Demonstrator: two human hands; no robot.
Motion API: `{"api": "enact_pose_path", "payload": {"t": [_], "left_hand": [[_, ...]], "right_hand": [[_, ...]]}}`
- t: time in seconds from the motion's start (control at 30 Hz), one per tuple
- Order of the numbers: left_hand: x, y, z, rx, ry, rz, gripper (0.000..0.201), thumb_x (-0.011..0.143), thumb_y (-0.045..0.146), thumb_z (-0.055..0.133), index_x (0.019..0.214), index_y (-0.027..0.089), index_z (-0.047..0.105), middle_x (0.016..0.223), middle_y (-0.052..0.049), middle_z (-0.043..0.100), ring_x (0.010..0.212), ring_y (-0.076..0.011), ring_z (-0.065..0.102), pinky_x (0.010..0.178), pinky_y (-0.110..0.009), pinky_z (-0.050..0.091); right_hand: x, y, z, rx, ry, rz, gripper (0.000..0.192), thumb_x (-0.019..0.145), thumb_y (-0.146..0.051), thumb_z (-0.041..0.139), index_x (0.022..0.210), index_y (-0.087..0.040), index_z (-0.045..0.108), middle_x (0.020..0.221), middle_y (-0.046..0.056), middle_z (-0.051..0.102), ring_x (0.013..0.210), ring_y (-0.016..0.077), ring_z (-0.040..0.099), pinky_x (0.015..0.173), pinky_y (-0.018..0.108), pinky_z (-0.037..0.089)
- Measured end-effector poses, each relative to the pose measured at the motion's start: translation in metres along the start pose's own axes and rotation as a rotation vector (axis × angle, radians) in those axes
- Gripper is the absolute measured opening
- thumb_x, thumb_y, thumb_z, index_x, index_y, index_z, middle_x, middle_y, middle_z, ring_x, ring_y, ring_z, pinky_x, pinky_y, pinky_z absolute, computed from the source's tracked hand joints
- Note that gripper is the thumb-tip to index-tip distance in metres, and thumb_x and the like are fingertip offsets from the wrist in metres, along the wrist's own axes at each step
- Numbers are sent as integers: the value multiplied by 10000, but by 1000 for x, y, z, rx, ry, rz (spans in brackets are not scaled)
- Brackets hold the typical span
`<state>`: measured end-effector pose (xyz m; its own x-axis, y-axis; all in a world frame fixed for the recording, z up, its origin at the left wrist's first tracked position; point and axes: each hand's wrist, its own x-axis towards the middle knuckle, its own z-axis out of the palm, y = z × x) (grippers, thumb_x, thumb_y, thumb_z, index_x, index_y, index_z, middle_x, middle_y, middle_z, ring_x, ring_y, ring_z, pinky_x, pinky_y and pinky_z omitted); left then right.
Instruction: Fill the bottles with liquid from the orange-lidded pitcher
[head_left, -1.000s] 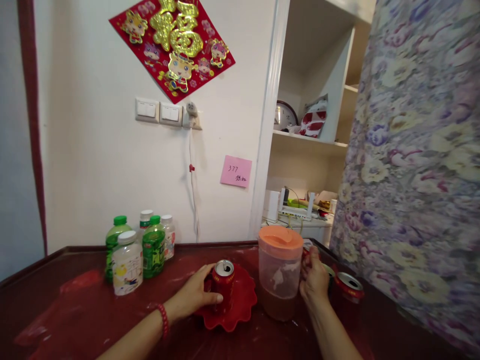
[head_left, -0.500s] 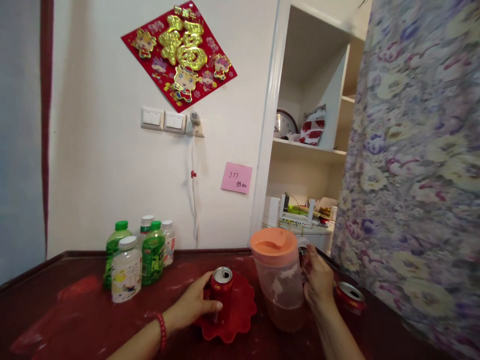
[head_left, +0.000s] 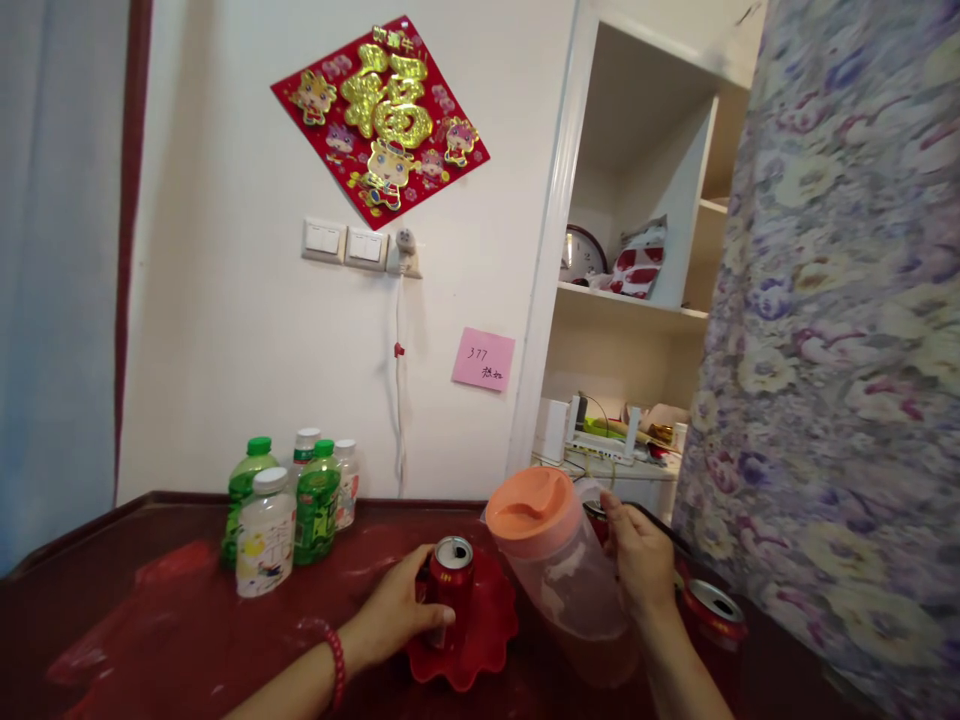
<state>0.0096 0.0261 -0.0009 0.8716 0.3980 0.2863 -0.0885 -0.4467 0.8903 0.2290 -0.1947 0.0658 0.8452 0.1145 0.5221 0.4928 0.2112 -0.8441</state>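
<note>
My left hand (head_left: 409,605) is wrapped round a red soda can (head_left: 454,580), its silver top open. The can stands upright over a red scalloped plate (head_left: 491,645). In my right hand (head_left: 641,560) is the handle of a clear plastic pitcher (head_left: 566,590) with an orange lid (head_left: 532,505). The pitcher tilts left, its lid leaning toward the can, and brownish liquid sits in its lower part. Another opened red can (head_left: 712,615) stands right of my right wrist, and a further can (head_left: 596,520) shows partly behind the pitcher's handle.
Several bottles stand at the back left, among them a white-capped bottle (head_left: 266,535) and a green bottle (head_left: 316,505). Clear red plastic wrap (head_left: 142,600) lies on the dark red table (head_left: 360,680). A floral curtain (head_left: 832,350) hangs along the right side.
My right hand has tipped the pitcher further left, bringing its lid nearer the can. My left hand keeps its hold on the can. The whole view has shifted slightly.
</note>
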Motion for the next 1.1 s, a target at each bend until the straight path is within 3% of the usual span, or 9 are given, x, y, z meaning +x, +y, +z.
{"api": "enact_pose_path", "payload": {"t": [0.23,0.57,0.77,1.1], "left_hand": [[-3,6,4,64,36,-39,678,619,216,765,1267,201,565,1266,-86,661,1153,-311,605,992,-420,485],[-8,14,6,111,52,-2,682,591,232,807,1238,221,593,1287,-82,656,1198,-319,578,1025,-406,441],[-11,20,7,113,66,-23,697,572,209,816,1233,213,597,1290,-85,649,1203,-312,571,1035,-390,430],[-9,-2,13,14,8,6,800,588,235,809,1343,246,543,1354,-82,609,1216,-327,555,1000,-408,449]], "right_hand": [[-4,-10,0,-251,-34,-81,641,738,-791,585,504,-213,436,476,-43,384,514,131,370,510,262,296],[-4,-7,1,-348,-126,-106,649,726,-826,544,531,-209,490,510,-35,387,545,148,383,523,265,292],[-10,-14,1,-403,-111,-154,637,753,-787,553,522,-214,402,543,-42,349,571,140,365,542,258,280],[-20,-28,1,-489,-131,-201,632,754,-803,532,553,-210,444,566,-39,338,588,145,375,564,256,295]]}}
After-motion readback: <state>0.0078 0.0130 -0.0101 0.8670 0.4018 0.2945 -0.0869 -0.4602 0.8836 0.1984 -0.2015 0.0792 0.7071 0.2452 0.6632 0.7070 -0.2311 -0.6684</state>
